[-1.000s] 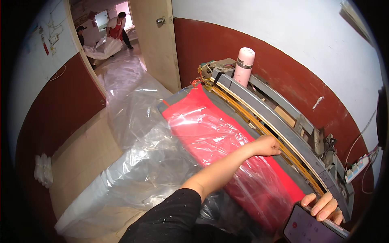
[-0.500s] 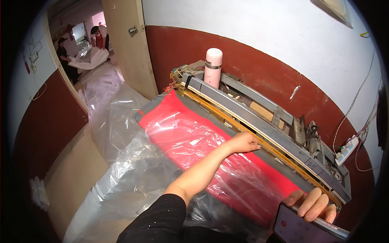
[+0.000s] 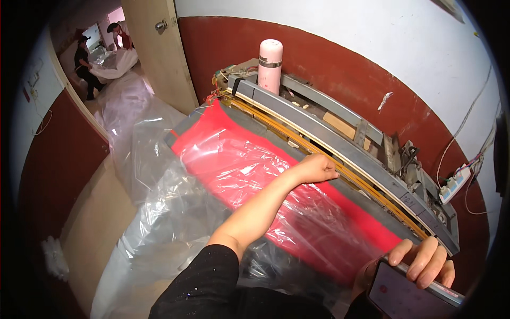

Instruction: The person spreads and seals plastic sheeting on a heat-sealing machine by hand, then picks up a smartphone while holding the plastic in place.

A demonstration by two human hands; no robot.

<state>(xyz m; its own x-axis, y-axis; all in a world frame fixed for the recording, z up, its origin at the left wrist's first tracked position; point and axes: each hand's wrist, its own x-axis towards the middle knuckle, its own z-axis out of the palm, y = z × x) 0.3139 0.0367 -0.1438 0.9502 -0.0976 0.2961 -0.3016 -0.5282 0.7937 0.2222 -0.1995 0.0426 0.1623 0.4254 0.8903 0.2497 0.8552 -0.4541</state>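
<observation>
My left hand [image 3: 317, 168] reaches across from the lower edge, its fingers closed at the far edge of a clear plastic sheet [image 3: 175, 204]. What is pinched in them, if anything, is too small to make out. Under the sheet lies a red cloth-like strip [image 3: 228, 151] on a grey table. Just beyond my fingers runs a long grey bar machine [image 3: 324, 151] that looks like a heat sealer, with yellowish strips along its front. At the lower right my right hand [image 3: 425, 263] is wrapped over the top edge of a phone [image 3: 409, 295].
A pink flask [image 3: 270, 66] stands on the machine's back, by the wall. A power strip [image 3: 455, 186] with cables hangs at the right. Plastic sheeting trails left through a doorway beside an open door [image 3: 159, 53]. Two people [image 3: 121, 40] handle sheeting beyond it.
The view has tilted slightly, so the machine and flask sit higher in the picture. My left hand stays closed near the bar, and my right hand still holds the phone.
</observation>
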